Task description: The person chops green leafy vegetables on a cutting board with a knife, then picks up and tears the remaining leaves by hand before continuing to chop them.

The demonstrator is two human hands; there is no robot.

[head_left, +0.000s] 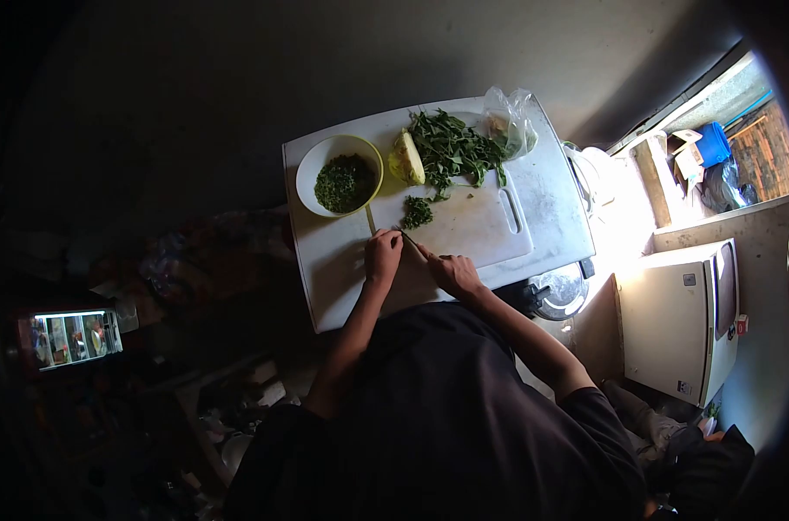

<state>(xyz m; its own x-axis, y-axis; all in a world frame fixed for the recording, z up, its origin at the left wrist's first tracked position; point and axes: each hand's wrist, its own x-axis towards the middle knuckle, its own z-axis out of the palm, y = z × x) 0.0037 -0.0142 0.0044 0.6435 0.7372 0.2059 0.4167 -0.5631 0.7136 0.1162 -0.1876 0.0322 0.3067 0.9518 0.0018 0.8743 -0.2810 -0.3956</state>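
My right hand [454,275] is closed round the handle of a knife [412,242], whose blade points toward my left hand. The fingers of my left hand [383,254] are curled together by the blade tip, at the near left edge of the white cutting board [472,227]; what they hold, if anything, is too small to tell. Chopped greens [417,212] lie in a small pile just beyond the blade. Behind them are a cut cabbage piece [407,159] and a heap of leafy stems [453,149]. A bowl [376,154] of chopped greens stands to the left.
The white table [551,208] has a clear plastic bag [516,126] at its back right. A round, glass-like lid [561,291] is beside the table's right edge. Farther right stands a small white fridge [663,326]. Someone's legs [642,417] show at lower right.
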